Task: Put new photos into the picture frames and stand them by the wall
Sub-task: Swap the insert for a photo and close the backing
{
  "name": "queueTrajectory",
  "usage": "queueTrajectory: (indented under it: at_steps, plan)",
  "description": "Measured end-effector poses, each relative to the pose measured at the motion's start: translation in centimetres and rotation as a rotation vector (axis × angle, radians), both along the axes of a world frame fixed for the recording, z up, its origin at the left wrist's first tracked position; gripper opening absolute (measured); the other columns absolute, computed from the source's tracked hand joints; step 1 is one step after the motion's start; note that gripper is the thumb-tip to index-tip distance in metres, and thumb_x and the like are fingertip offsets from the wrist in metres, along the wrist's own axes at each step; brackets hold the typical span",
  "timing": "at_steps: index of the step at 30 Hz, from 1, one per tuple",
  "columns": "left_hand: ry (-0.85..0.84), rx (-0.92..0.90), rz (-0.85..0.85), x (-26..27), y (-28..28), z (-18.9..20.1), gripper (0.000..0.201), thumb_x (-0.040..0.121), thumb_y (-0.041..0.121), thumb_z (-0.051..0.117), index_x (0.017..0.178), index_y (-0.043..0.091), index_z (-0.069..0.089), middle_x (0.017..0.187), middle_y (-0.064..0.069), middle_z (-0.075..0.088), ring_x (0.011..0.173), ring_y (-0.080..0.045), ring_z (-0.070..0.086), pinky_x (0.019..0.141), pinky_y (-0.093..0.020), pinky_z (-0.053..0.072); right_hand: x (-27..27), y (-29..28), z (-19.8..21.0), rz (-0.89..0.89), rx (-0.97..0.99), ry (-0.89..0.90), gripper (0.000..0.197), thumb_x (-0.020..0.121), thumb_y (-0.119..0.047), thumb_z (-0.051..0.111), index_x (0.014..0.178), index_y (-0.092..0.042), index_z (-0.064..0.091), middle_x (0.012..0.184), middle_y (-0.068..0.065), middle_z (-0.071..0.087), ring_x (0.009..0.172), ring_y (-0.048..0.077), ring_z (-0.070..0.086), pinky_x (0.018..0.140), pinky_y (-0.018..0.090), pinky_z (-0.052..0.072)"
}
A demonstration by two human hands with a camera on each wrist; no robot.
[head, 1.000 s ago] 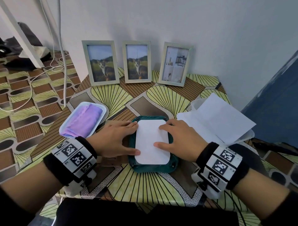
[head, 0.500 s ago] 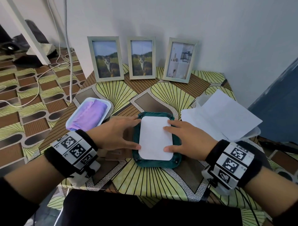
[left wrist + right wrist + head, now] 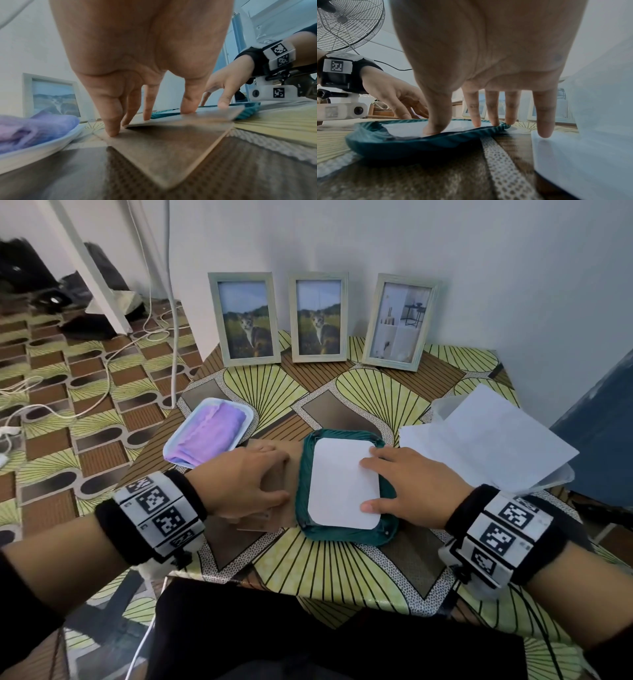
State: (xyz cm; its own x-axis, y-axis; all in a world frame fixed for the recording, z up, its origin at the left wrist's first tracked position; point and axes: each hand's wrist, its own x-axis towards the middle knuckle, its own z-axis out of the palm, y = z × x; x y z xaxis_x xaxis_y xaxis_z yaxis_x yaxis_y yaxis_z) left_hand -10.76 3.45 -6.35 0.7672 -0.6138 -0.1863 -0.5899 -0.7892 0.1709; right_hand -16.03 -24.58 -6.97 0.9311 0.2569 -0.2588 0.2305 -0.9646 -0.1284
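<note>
A teal picture frame (image 3: pixel 346 537) lies face down in the middle of the table, with a white photo back (image 3: pixel 339 484) set into it. My right hand (image 3: pixel 370 481) rests open on the photo's right side, thumb and fingertips (image 3: pixel 435 129) pressing it flat. The little finger reaches past the frame. My left hand (image 3: pixel 277 474) lies open on stacked brown backing boards (image 3: pixel 168 146) just left of the frame, with straight fingers (image 3: pixel 111 129) touching them. The upper board (image 3: pixel 214 113) sits slightly raised. Three pale frames stand by the wall: two cat photos (image 3: pixel 245 318) (image 3: pixel 318 316) and an interior photo (image 3: pixel 397 321).
A white tray (image 3: pixel 171 446) with a purple cloth (image 3: pixel 209 436) sits left of my left hand. Loose white sheets (image 3: pixel 486 446) lie in a clear container to the right. Cables (image 3: pixel 102 371) trail over the floor on the left. A blue surface (image 3: pixel 599 440) borders the table's right side.
My left hand has slid off the photo's left edge onto the brown backing boards beside the frame. My right hand stays on the photo.
</note>
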Motion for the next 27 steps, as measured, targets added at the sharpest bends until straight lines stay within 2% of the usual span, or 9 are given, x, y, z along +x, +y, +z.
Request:
queueTrajectory:
  at_steps: [3, 6, 8, 10, 13, 15, 17, 23, 27]
  plan:
    - [-0.023, -0.025, 0.045, -0.2, -0.6, 0.3, 0.039, 0.089, 0.04, 0.055, 0.12, 0.017, 0.056, 0.112, 0.005, 0.061, 0.086, -0.014, 0.053, 0.074, -0.027, 0.04, 0.0, 0.0, -0.1, 0.0, -0.007, -0.003, 0.078, 0.086, -0.067, 0.052, 0.15, -0.033, 0.026, 0.161, -0.008, 0.016, 0.147, 0.014, 0.014, 0.11, 0.041, 0.033]
    - [0.037, -0.182, 0.119, -0.2, -0.3, 0.6, 0.026, 0.09, 0.029, 0.053, 0.108, 0.011, 0.06, 0.097, 0.0, 0.067, 0.082, -0.019, 0.058, 0.072, -0.031, 0.047, 0.0, -0.1, -0.2, -0.005, 0.004, -0.008, 0.077, 0.085, -0.067, 0.052, 0.149, -0.035, 0.025, 0.161, -0.01, 0.016, 0.146, 0.013, 0.015, 0.11, 0.039, 0.033]
    - [0.075, -0.261, 0.144, -0.1, 0.3, 0.7, 0.021, 0.091, 0.022, 0.055, 0.108, 0.013, 0.062, 0.092, -0.002, 0.067, 0.08, -0.013, 0.058, 0.069, -0.015, 0.042, -0.1, -0.1, -0.2, -0.004, 0.005, -0.012, 0.077, 0.085, -0.068, 0.051, 0.15, -0.035, 0.024, 0.161, -0.01, 0.015, 0.146, 0.012, 0.014, 0.111, 0.039, 0.033]
    - [0.11, -0.316, 0.165, 0.0, 1.1, 0.8, 0.023, 0.093, 0.019, 0.055, 0.112, 0.015, 0.066, 0.087, -0.003, 0.066, 0.077, -0.007, 0.055, 0.066, -0.009, 0.038, -0.1, -0.1, -0.2, -0.002, 0.003, -0.013, 0.078, 0.085, -0.069, 0.051, 0.151, -0.035, 0.024, 0.162, -0.01, 0.014, 0.147, 0.013, 0.014, 0.112, 0.038, 0.031]
    - [0.217, -0.444, 0.207, -0.1, 1.8, 1.3, 0.034, 0.097, 0.013, 0.052, 0.128, 0.021, 0.064, 0.091, 0.015, 0.07, 0.081, 0.004, 0.061, 0.077, -0.014, 0.048, -0.1, -0.1, -0.2, -0.003, 0.006, -0.011, 0.078, 0.085, -0.068, 0.051, 0.151, -0.035, 0.023, 0.162, -0.01, 0.014, 0.147, 0.013, 0.013, 0.112, 0.038, 0.03]
    - [0.267, -0.553, 0.218, -0.2, 1.7, 1.7, 0.036, 0.098, 0.003, 0.049, 0.129, 0.014, 0.063, 0.072, 0.031, 0.065, 0.069, 0.015, 0.057, 0.065, -0.002, 0.041, 0.0, -0.1, -0.2, -0.003, 0.011, -0.006, 0.078, 0.085, -0.068, 0.051, 0.151, -0.035, 0.023, 0.162, -0.01, 0.014, 0.147, 0.013, 0.014, 0.112, 0.037, 0.03]
    - [0.291, -0.631, 0.206, -0.3, 1.3, 2.3, 0.037, 0.097, -0.004, 0.045, 0.127, 0.01, 0.062, 0.064, 0.037, 0.06, 0.062, 0.02, 0.054, 0.058, 0.003, 0.037, 0.0, -0.2, -0.2, -0.004, 0.017, 0.003, 0.078, 0.085, -0.069, 0.051, 0.151, -0.035, 0.023, 0.162, -0.011, 0.013, 0.147, 0.013, 0.014, 0.113, 0.037, 0.029]
    - [0.312, -0.641, 0.082, -0.5, -2.1, 3.5, 0.036, 0.095, 0.0, 0.047, 0.12, 0.02, 0.065, 0.085, 0.038, 0.065, 0.079, 0.018, 0.058, 0.07, -0.003, 0.039, 0.0, -0.2, -0.2, 0.0, 0.03, 0.012, 0.076, 0.085, -0.069, 0.05, 0.15, -0.036, 0.024, 0.163, -0.01, 0.012, 0.148, 0.014, 0.013, 0.114, 0.039, 0.027]
    - [0.256, -0.392, 0.021, 0.0, -5.3, 3.6, 0.041, 0.091, 0.032, 0.044, 0.125, 0.022, 0.065, 0.117, 0.01, 0.067, 0.106, -0.01, 0.06, 0.094, -0.03, 0.046, -0.1, -0.2, -0.1, 0.005, 0.046, 0.001, 0.074, 0.085, -0.069, 0.051, 0.148, -0.036, 0.029, 0.162, -0.008, 0.015, 0.147, 0.015, 0.015, 0.112, 0.037, 0.029]
